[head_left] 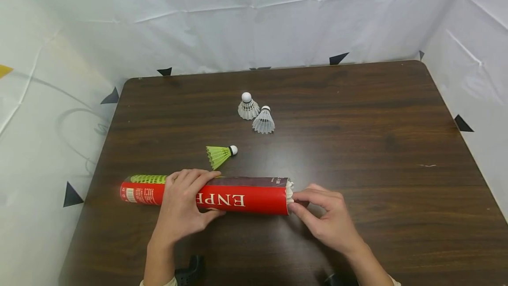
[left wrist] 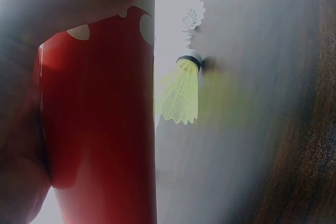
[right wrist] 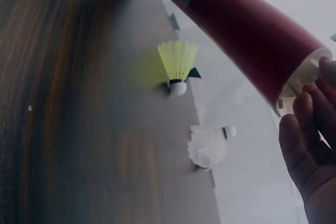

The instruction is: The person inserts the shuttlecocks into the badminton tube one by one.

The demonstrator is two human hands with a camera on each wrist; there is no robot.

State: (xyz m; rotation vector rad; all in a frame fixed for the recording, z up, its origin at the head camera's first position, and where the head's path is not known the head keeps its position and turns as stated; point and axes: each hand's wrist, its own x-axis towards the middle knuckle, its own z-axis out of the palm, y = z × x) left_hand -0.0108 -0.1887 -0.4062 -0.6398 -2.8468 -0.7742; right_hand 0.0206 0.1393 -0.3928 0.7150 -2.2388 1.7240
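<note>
A red shuttlecock tube (head_left: 250, 200) lies crosswise near the front of the table, white feather edges (head_left: 290, 192) of a shuttlecock showing at its right end. My left hand (head_left: 184, 202) grips the tube left of its middle, thumb on the near side and fingers over the top. At the right end, my right hand (head_left: 325, 215) pinches the white feather edge between thumb and fingers; the rest of that shuttlecock is hidden inside. In the right wrist view, the fingertips (right wrist: 302, 106) sit right at the tube's mouth. A yellow-green shuttlecock (head_left: 218, 156) lies just behind the tube.
Farther back, a white shuttlecock (head_left: 248, 108) stands cork up beside another white shuttlecock (head_left: 263, 122). The dark wood table (head_left: 377, 144) has white sheeting (head_left: 278, 25) behind it and at both sides. Black gear (head_left: 192, 270) shows by the left wrist.
</note>
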